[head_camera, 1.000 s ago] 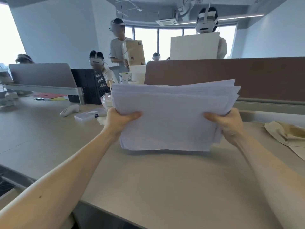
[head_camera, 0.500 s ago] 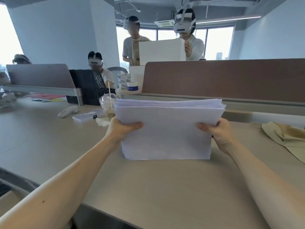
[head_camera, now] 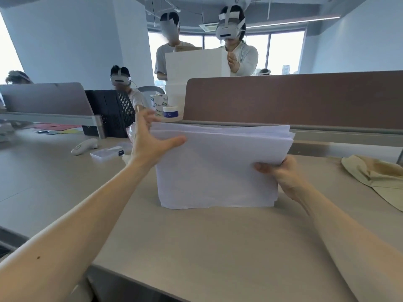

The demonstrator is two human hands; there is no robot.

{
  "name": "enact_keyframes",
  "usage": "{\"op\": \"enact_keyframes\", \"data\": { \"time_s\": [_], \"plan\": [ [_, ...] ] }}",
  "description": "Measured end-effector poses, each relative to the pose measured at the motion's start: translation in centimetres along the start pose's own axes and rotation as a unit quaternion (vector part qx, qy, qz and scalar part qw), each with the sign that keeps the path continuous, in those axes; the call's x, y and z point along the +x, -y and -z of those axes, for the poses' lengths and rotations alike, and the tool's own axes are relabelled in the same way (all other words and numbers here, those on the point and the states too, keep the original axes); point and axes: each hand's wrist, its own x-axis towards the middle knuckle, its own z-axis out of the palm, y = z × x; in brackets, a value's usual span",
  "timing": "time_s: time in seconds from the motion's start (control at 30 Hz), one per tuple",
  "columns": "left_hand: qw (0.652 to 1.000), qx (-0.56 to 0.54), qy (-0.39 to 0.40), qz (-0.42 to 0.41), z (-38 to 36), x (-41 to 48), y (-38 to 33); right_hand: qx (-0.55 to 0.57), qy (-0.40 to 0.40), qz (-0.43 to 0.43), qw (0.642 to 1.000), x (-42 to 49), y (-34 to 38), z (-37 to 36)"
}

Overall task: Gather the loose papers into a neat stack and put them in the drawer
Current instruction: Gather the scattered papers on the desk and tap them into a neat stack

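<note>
the left hand (head_camera: pixel 150 144) has just let go, fingers (head_camera: pixel 148 118) spread at the top-left edge of the paper stack (head_camera: pixel 218 166), which stands on the desk (head_camera: pixel 207 247) clenched by the right hand (head_camera: pixel 281 173), so squaring continues.

Both bare forearms reached forward from the lower corners. The left hand (head_camera: pixel 148 144) was spread wide, fingers (head_camera: pixel 145 118) fanned upward and thumb stretched to the right, its palm at the left edge of the paper stack (head_camera: pixel 218 168). The right hand (head_camera: pixel 281 173) pinched the stack's right edge, thumb in front.
</note>
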Motion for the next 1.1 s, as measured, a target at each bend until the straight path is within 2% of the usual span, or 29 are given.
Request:
{"op": "enact_keyframes", "data": {
  "time_s": [0.07, 0.13, 0.17, 0.23, 0.3, 0.33, 0.37, 0.43, 0.53, 0.57, 0.63, 0.7, 0.73, 0.87, 0.97, 1.1],
  "plan": [
    [0.977, 0.165, 0.018, -0.136, 0.1, 1.4, -2.1, -0.005, -0.003, -0.003, 1.000, 0.1, 0.0, 0.0],
    [0.906, 0.345, 0.097, -0.228, -0.6, 2.5, -4.6, -0.005, -0.011, -0.004, 1.000, 0.2, -0.1, -0.1],
    [0.868, 0.409, 0.161, -0.230, -1.4, 2.7, -6.0, -0.005, -0.013, -0.007, 1.000, 0.2, 0.0, -0.1],
    [0.812, 0.473, 0.288, -0.184, -3.5, 2.9, -8.0, -0.007, -0.011, -0.009, 1.000, 0.2, 0.1, -0.3],
    [0.768, 0.502, 0.353, -0.185, -5.5, 2.9, -8.6, -0.008, 0.001, -0.002, 1.000, 0.1, 0.5, -0.6],
    [0.764, 0.499, 0.363, -0.189, -6.2, 3.0, -8.5, -0.013, 0.002, 0.004, 1.000, 0.0, 0.8, -0.8],
    [0.771, 0.487, 0.367, -0.186, -6.4, 3.2, -8.4, -0.019, -0.006, 0.007, 1.000, -0.1, 1.1, -0.8],
    [0.811, 0.433, 0.353, -0.172, -6.1, 3.7, -8.1, -0.055, -0.058, 0.027, 0.996, 0.4, 1.8, -0.5],
    [0.912, 0.301, 0.251, -0.116, -4.3, 4.2, -8.0, -0.133, -0.140, 0.074, 0.978, 1.8, 3.5, 1.2],
    [0.944, 0.242, 0.206, -0.092, -3.8, 4.1, -7.8, -0.113, -0.146, 0.046, 0.982, 2.0, 4.2, 1.6],
    [0.985, 0.110, 0.133, -0.027, -3.3, 3.3, -7.2, -0.012, -0.100, -0.010, 0.995, 2.3, 5.3, 1.7],
    [0.995, -0.006, 0.097, 0.034, -3.9, 1.7, -5.8, 0.066, -0.036, 0.000, 0.997, 2.2, 6.7, 0.6],
    [0.994, -0.042, 0.088, 0.056, -4.5, 0.7, -5.0, 0.083, -0.031, 0.019, 0.996, 2.2, 7.4, 0.0],
    [0.980, -0.128, 0.084, 0.123, -6.1, -3.4, -2.0, 0.073, -0.067, 0.062, 0.993, 1.9, 7.8, -1.0],
    [0.971, -0.165, 0.112, 0.134, -6.0, -4.0, -1.3, 0.038, -0.059, 0.036, 0.997, 1.3, 7.0, -0.8],
    [0.965, -0.215, 0.095, 0.116, -5.7, -1.7, -4.0, 0.046, -0.083, 0.070, 0.993, 1.6, 8.8, -1.0]
  ]
}}
